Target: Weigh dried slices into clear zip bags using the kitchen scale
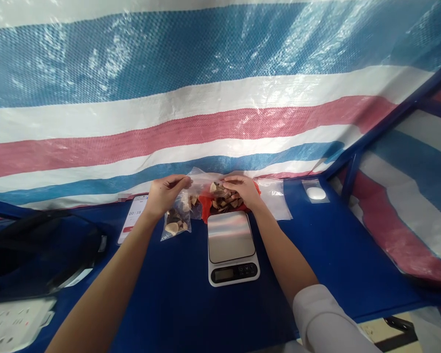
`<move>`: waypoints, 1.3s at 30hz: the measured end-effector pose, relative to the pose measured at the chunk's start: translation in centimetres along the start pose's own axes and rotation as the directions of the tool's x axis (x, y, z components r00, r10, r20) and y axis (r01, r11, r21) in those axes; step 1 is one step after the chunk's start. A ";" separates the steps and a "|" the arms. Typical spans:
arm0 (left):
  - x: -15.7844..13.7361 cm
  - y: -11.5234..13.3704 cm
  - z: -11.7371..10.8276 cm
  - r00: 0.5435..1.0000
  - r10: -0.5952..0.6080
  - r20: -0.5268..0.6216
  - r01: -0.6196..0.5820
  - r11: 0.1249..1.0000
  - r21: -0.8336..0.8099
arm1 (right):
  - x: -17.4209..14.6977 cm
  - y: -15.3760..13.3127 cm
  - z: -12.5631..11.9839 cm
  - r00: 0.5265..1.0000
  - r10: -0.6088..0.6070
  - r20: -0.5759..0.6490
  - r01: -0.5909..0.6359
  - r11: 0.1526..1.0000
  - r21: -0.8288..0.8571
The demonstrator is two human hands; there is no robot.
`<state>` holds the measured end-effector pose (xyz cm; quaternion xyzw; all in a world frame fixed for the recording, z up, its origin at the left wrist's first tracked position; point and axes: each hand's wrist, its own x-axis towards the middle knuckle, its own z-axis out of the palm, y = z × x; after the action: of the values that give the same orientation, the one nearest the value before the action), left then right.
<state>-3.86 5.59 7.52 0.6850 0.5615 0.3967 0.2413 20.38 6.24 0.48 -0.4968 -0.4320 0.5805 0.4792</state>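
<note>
left hand: fingers pinch clear bag beyond digital scale. right hand: at dried slices in red bag beyond scale; grip cannot be told. filled pouch left of scale; loose slices remain.

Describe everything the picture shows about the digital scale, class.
The digital scale has a white, plastic-looking body with rounded corners and a shiny, metallic-looking platform with pinkish reflections. A black panel along the edge nearest the person holds a grey display, with no legible reading, and buttons to its right. It lies flat on the blue table, just in front of red plastic; whether they touch is unclear. Neither the left hand nor the right hand touches it.
</note>
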 end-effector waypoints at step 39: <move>-0.2 -0.2 0.7 1.000 -0.001 0.008 0.001 0.998 -0.061 | -0.1 0.3 0.4 0.999 -0.046 -0.020 0.045 0.997 -0.059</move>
<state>-3.44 5.55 6.92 0.6785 0.5486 0.4107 0.2645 19.95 6.08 0.21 -0.5069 -0.4548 0.5511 0.4822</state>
